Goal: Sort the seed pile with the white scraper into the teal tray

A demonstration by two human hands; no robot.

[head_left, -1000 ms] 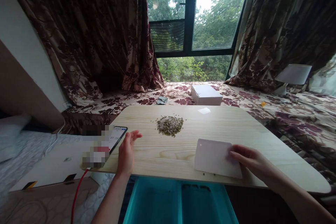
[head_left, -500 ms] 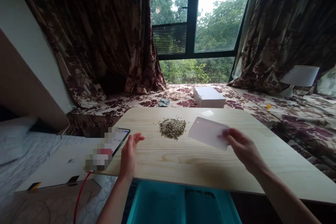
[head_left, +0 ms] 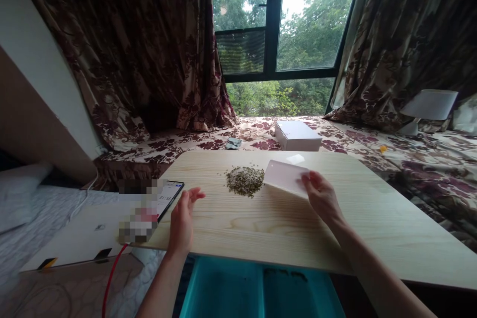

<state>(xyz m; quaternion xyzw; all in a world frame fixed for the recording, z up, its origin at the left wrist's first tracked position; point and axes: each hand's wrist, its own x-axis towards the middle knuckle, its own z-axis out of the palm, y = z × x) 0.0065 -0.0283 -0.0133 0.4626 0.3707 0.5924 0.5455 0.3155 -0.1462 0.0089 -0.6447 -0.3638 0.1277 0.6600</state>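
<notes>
A pile of small green and pale beans or seeds [head_left: 245, 180] lies in the middle of the wooden table [head_left: 238, 228], with loose grains scattered round it. My right hand [head_left: 322, 196] grips the right end of a flat, pale, translucent plastic scraper card [head_left: 286, 177]. The card is tilted, and its left edge comes close to the pile's right side. Left of the pile, my left hand [head_left: 184, 218] hovers by the table's near left part with its fingers apart and nothing in it. Beside that hand lies a phone [head_left: 169, 198], partly blurred out.
Below the table's near edge sits a teal two-part bin [head_left: 223, 283]. A red cable [head_left: 114, 273] hangs from the phone. Behind the table, a white box [head_left: 298, 135] and a crumpled grey wrapper [head_left: 233, 143] rest on the flowered window seat. A lamp [head_left: 428, 105] stands at the far right.
My right hand has moved left with the scraper card, bringing it up to the pile's right edge. My left hand and the pile have hardly moved.
</notes>
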